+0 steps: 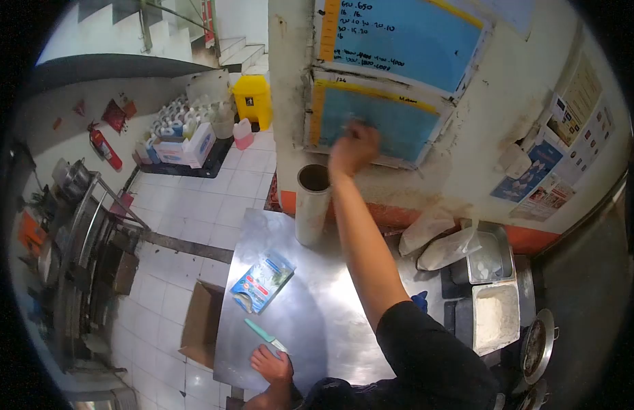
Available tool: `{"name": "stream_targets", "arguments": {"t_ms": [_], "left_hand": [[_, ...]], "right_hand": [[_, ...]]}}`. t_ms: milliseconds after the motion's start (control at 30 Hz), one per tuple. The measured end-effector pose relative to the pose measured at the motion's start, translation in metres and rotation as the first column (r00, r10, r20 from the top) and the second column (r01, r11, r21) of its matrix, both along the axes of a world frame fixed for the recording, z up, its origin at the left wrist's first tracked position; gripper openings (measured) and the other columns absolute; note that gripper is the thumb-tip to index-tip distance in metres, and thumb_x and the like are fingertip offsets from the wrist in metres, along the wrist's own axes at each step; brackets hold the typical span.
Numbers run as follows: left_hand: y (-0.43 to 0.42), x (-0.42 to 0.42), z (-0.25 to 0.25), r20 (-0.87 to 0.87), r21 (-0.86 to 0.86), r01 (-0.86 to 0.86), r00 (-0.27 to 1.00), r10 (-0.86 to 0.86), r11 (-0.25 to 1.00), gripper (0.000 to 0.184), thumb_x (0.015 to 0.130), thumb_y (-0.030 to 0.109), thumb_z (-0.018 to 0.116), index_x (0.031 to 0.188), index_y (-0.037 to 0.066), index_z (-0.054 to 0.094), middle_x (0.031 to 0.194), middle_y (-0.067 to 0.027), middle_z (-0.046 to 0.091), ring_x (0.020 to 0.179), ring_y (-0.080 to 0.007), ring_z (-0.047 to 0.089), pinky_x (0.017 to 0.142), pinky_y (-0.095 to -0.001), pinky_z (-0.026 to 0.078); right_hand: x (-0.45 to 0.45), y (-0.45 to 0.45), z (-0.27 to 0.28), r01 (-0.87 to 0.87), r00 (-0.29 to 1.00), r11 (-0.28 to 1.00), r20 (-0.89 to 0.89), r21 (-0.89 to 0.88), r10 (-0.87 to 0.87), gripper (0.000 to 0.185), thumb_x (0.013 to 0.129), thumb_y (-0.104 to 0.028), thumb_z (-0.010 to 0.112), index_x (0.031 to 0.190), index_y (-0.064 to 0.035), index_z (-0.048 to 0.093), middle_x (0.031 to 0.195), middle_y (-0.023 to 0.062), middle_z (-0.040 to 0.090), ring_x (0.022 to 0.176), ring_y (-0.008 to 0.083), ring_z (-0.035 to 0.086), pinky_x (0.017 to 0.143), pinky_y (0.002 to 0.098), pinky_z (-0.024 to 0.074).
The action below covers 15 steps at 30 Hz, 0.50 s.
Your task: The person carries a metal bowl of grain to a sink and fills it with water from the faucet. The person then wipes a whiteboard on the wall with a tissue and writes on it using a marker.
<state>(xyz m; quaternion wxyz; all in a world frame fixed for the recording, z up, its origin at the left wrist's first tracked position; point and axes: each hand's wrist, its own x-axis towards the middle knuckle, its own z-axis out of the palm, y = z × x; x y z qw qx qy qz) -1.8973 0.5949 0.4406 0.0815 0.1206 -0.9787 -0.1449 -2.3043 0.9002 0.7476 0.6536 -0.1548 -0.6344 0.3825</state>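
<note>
My right hand [354, 147] is raised against the lower blue board [399, 130] on the wall. Its fingers are curled and slightly blurred; whatever they hold, if anything, I cannot make out. Faint smudges show on the board near the fingertips. My left hand [272, 363] rests at the near edge of the steel table [351, 328], fingers apart. Just beyond its fingertips lies a knife [261, 331] with a mint-green handle, its blade pointing toward the hand. Farther up the table sits a blue and white plastic packet [263, 281].
A tall grey tube [311, 212] stands at the table's far edge. To the right are plastic bags [448, 247], a metal container [490, 253] and a tub of white powder [496, 318]. A cardboard box [202, 321] stands left of the table. Above hangs another written-on board [406, 41].
</note>
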Motion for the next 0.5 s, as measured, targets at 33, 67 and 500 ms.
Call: {"name": "stream_targets", "arguments": {"t_ms": [33, 67, 500], "left_hand": [[0.001, -0.001, 0.000, 0.003, 0.002, -0.004, 1.000, 0.004, 1.000, 0.048, 0.076, 0.024, 0.063, 0.116, 0.001, 0.051, 0.115, -0.0195, 0.051, 0.111, -0.0387, 0.046, 0.098, -0.0507, 0.035], [0.001, -0.002, -0.001, -0.002, 0.001, -0.003, 1.000, 0.003, 1.000, 0.048, 0.076, 0.024, 0.063, 0.116, 0.001, 0.051, 0.115, -0.0196, 0.051, 0.111, -0.0387, 0.047, 0.098, -0.0509, 0.035], [-0.001, -0.001, 0.004, 0.035, 0.016, 0.003, 0.999, -0.003, 1.000, 0.049, 0.077, 0.023, 0.063, 0.118, 0.001, 0.051, 0.119, -0.0202, 0.052, 0.117, -0.0396, 0.045, 0.100, -0.0508, 0.034]], "right_hand": [[-0.010, -0.016, -0.005, -0.042, 0.991, 0.995, 0.130, 0.095, 0.030, 0.011, 0.082, 0.000, 0.066, 0.083, -0.0074, 0.074, 0.096, 0.0123, 0.070, 0.087, 0.0289, 0.066, 0.080, 0.0406, 0.0519], [-0.015, -0.022, -0.009, -0.096, 0.965, 0.979, 0.260, 0.182, 0.046, 0.013, 0.082, 0.001, 0.064, 0.084, -0.0088, 0.073, 0.102, 0.0116, 0.071, 0.090, 0.0289, 0.066, 0.082, 0.0425, 0.0524], [0.010, 0.019, -0.013, 0.038, 0.982, 0.959, 0.169, 0.280, -0.088, 0.005, 0.083, -0.009, 0.071, 0.083, -0.0078, 0.076, 0.083, 0.0114, 0.062, 0.080, 0.0296, 0.061, 0.070, 0.0404, 0.0474]]}}
